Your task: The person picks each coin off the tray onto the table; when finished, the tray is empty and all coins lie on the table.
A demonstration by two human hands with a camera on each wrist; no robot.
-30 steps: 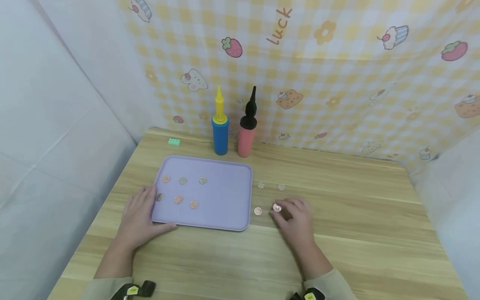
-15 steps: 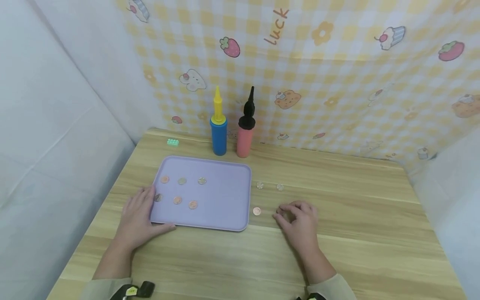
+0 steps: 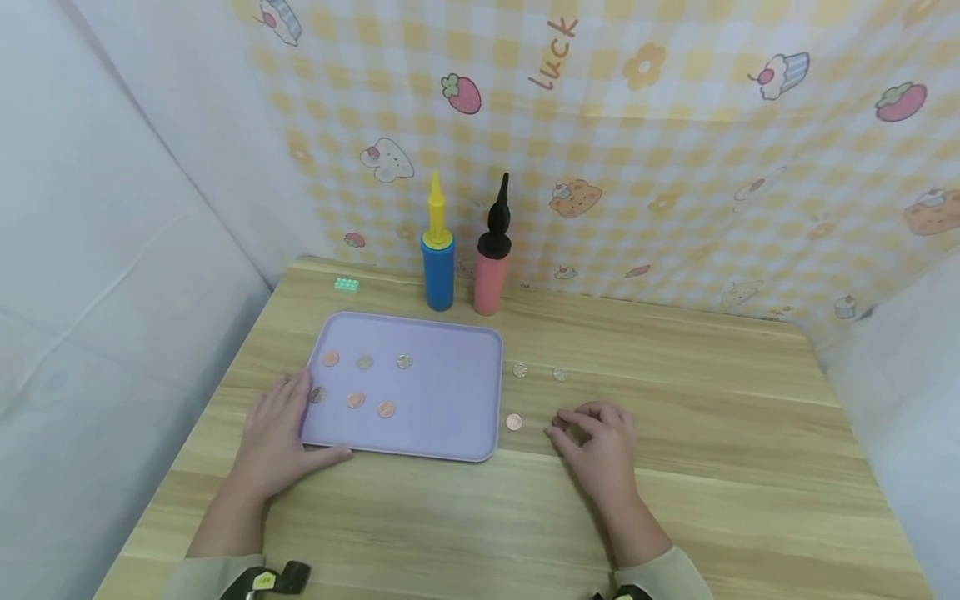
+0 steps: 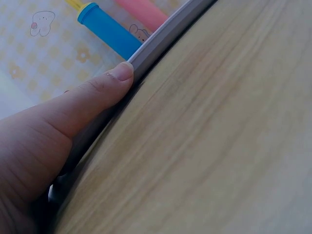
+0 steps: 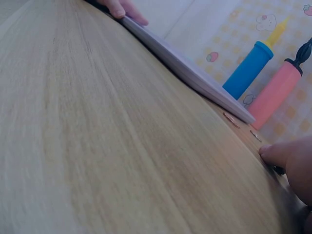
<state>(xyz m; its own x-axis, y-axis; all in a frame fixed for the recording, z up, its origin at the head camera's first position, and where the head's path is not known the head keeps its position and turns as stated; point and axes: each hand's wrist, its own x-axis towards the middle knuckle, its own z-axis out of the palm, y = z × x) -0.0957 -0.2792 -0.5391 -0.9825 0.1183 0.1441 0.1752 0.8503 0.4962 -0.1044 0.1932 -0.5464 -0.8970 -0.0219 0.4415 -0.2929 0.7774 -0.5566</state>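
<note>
A pale purple tray [image 3: 457, 400] lies on the wooden table with several copper and silver coins in its left half. My left hand [image 3: 273, 437] rests at its left front corner, fingers along the left side and the thumb straight against the front edge. Right of the tray, my right hand [image 3: 600, 446] is low over the table, thumb and forefinger pinching a coin [image 3: 559, 422] that is mostly hidden. Nearby on the table lie a copper coin [image 3: 513, 422] and two silver coins, one close to the tray [image 3: 520, 370] and one farther right [image 3: 560, 374].
Behind the tray stand a blue hand pump [image 3: 439, 275] with a yellow top and a pink hand pump [image 3: 491, 283] with a black top. A small mint-green toy brick [image 3: 347, 284] lies at the back left. A checked cloth [image 3: 675, 167] hangs behind the table.
My right hand has shifted slightly right, and the copper coin whose face showed at its fingertips is now mostly hidden there. My left hand and the tray have stayed put.
</note>
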